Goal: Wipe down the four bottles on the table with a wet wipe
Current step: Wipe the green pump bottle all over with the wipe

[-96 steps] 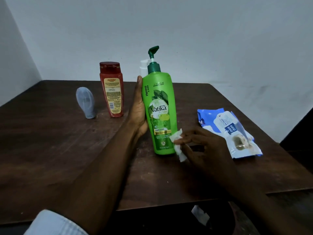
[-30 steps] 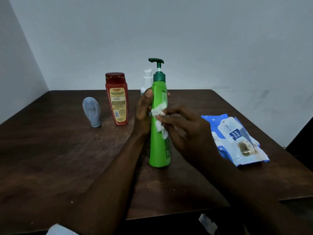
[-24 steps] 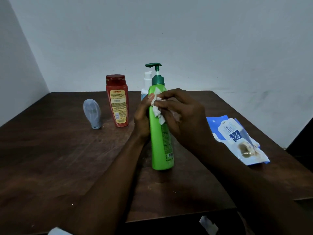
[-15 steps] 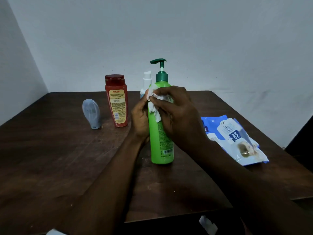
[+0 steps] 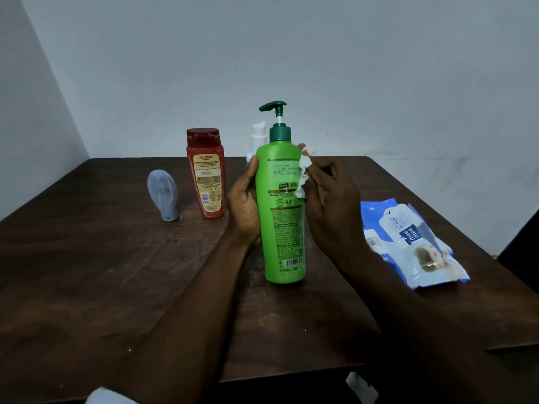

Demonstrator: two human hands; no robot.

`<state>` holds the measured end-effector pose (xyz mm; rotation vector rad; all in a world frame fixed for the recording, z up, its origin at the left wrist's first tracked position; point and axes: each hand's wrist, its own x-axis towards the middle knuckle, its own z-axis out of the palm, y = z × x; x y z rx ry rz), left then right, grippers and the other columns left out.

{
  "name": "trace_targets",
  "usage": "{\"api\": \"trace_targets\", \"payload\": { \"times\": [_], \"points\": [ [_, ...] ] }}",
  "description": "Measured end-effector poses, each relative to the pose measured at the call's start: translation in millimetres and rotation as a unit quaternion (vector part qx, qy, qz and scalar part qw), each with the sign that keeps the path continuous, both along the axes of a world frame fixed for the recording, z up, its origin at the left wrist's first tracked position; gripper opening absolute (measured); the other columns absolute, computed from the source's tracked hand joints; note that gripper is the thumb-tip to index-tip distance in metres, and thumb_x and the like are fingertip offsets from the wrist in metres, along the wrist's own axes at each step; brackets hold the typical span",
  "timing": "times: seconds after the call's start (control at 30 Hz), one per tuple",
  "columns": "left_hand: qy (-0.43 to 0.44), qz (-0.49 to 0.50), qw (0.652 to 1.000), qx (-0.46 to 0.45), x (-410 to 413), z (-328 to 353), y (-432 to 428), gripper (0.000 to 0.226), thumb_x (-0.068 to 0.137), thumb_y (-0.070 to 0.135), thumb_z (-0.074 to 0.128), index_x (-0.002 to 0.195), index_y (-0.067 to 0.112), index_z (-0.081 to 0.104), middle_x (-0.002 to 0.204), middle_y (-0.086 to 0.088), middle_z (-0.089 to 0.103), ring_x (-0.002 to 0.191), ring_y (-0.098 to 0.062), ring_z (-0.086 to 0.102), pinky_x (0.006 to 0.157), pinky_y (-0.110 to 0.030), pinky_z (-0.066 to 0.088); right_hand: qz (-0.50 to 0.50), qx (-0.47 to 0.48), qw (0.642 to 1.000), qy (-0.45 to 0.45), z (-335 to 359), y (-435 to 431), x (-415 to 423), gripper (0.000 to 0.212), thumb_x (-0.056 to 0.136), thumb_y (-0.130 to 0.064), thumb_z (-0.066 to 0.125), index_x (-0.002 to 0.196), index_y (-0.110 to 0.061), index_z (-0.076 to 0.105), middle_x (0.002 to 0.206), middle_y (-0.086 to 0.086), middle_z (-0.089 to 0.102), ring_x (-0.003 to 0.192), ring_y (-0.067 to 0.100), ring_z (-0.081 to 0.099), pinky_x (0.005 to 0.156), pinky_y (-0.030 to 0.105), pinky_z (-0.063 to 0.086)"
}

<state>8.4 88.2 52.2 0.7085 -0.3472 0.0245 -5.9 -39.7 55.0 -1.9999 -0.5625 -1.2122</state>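
A tall green pump bottle [image 5: 284,223] stands upright in the middle of the dark wooden table [image 5: 102,272], its back label facing me. My left hand [image 5: 245,205] grips its left side, fingers wrapped behind it. My right hand [image 5: 329,199] pinches a crumpled white wet wipe [image 5: 303,177] against the bottle's upper right side. A red bottle [image 5: 206,173] stands upright to the left. A small grey bottle [image 5: 164,195] stands on its cap further left. Behind the green bottle a white pump bottle [image 5: 259,135] is mostly hidden.
A blue and white wet wipe pack [image 5: 408,243] lies on the table at the right, near the edge. White walls close off the back and left of the table. A scrap of white paper [image 5: 361,389] shows below the table's front edge.
The green bottle has turned so its back label faces me. My right hand moved the wipe from the bottle's lower front up over its shoulder, then round to its upper right side.
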Motion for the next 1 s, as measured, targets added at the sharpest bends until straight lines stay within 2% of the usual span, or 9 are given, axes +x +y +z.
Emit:
{"api": "trace_targets", "payload": {
  "times": [0.07, 0.2, 0.37, 0.47, 0.57, 0.63, 0.73, 0.87, 1.0],
  "points": [
    [-0.004, -0.013, 1.0, 0.002, -2, 3, -1, 0.053, 0.09, 0.04, 0.04, 0.092, 0.006, 0.08, 0.083, -0.008, 0.076, 0.072, -0.018, 0.072, 0.067, -0.028, 0.059, 0.012, 0.011, 0.999, 0.028, 0, -1, 1, 0.023, 0.092, 0.001, 0.056, 0.11, -0.002, 0.071, 0.096, 0.011, 0.061, 0.092, 0.023, 0.058, 0.078, 0.028, 0.044],
    [-0.022, -0.021, 0.999, 0.023, -3, 1, -3, 0.055, 0.09, 0.039, 0.036, 0.083, 0.008, 0.08, 0.074, -0.007, 0.075, 0.063, -0.016, 0.071, 0.06, -0.026, 0.058, -0.018, 0.001, 1.0, 0.022, 4, -2, 3, 0.024, 0.092, -0.003, 0.057, 0.111, -0.007, 0.072, 0.098, 0.008, 0.067, 0.092, 0.029, 0.061, 0.081, 0.04, 0.048],
    [-0.01, -0.039, 0.999, 0.011, 6, -4, 2, 0.054, 0.096, 0.043, 0.039, 0.112, 0.003, 0.072, 0.097, -0.013, 0.074, 0.088, -0.024, 0.069, 0.083, -0.035, 0.054, 0.032, 0.04, 0.997, 0.054, 6, 5, -1, 0.037, 0.098, -0.007, 0.056, 0.134, -0.006, 0.062, 0.123, 0.009, 0.07, 0.112, 0.023, 0.066, 0.097, 0.031, 0.049],
    [-0.003, -0.053, 0.998, 0.018, 7, -6, 4, 0.055, 0.095, 0.044, 0.04, 0.112, 0.001, 0.07, 0.091, -0.012, 0.073, 0.079, -0.022, 0.07, 0.074, -0.031, 0.057, 0.067, 0.013, 0.995, 0.076, -2, 10, -6, 0.044, 0.1, -0.009, 0.051, 0.144, -0.003, 0.048, 0.14, 0.013, 0.058, 0.126, 0.023, 0.059, 0.105, 0.024, 0.042],
    [0.0, -0.08, 0.997, 0.001, 7, -6, 2, 0.057, 0.096, 0.045, 0.038, 0.109, 0.002, 0.072, 0.095, -0.013, 0.073, 0.083, -0.022, 0.071, 0.078, -0.032, 0.057, 0.096, -0.047, 0.991, 0.08, -7, 6, -8, 0.05, 0.102, -0.008, 0.049, 0.15, -0.002, 0.037, 0.156, 0.016, 0.038, 0.145, 0.023, 0.037, 0.119, 0.03, 0.029],
    [0.001, -0.107, 0.994, -0.01, 7, -5, 1, 0.06, 0.098, 0.045, 0.032, 0.118, 0.001, 0.069, 0.114, -0.016, 0.069, 0.099, -0.027, 0.069, 0.092, -0.038, 0.054, 0.122, -0.12, 0.983, 0.069, -8, 3, -10, 0.049, 0.101, -0.004, 0.047, 0.149, 0.001, 0.038, 0.159, 0.018, 0.032, 0.15, 0.028, 0.027, 0.123, 0.04, 0.023],
    [-0.018, -0.137, 0.99, 0.003, 13, -9, 3, 0.063, 0.099, 0.047, 0.026, 0.129, 0.006, 0.064, 0.13, -0.015, 0.06, 0.116, -0.033, 0.056, 0.113, -0.048, 0.034, 0.137, -0.26, 0.955, 0.046, -14, -5, -17, 0.046, 0.101, -0.007, 0.048, 0.146, 0.001, 0.044, 0.159, 0.014, 0.033, 0.152, 0.029, 0.021, 0.121, 0.051, 0.024],
    [-0.008, -0.189, 0.982, 0.016, 19, -10, 10, 0.068, 0.094, 0.054, 0.033, 0.138, 0.007, 0.053, 0.137, -0.006, 0.053, 0.117, -0.025, 0.05, 0.096, -0.048, 0.048, 0.14, -0.376, 0.916, 0.02, -25, -20, -30, 0.046, 0.102, -0.024, 0.049, 0.142, -0.002, 0.051, 0.157, 0.009, 0.039, 0.151, 0.024, 0.024, 0.124, 0.041, 0.019],
    [-0.03, -0.212, 0.977, 0.014, 23, -12, 11, 0.07, 0.093, 0.052, 0.038, 0.145, 0.005, 0.04, 0.144, -0.006, 0.047, 0.116, -0.025, 0.054, 0.089, -0.049, 0.054, 0.171, -0.428, 0.887, 0.02, -36, -30, -46, 0.044, 0.102, -0.03, 0.051, 0.137, -0.004, 0.058, 0.152, 0.008, 0.047, 0.149, 0.024, 0.031, 0.122, 0.042, 0.026]
  ]
}}
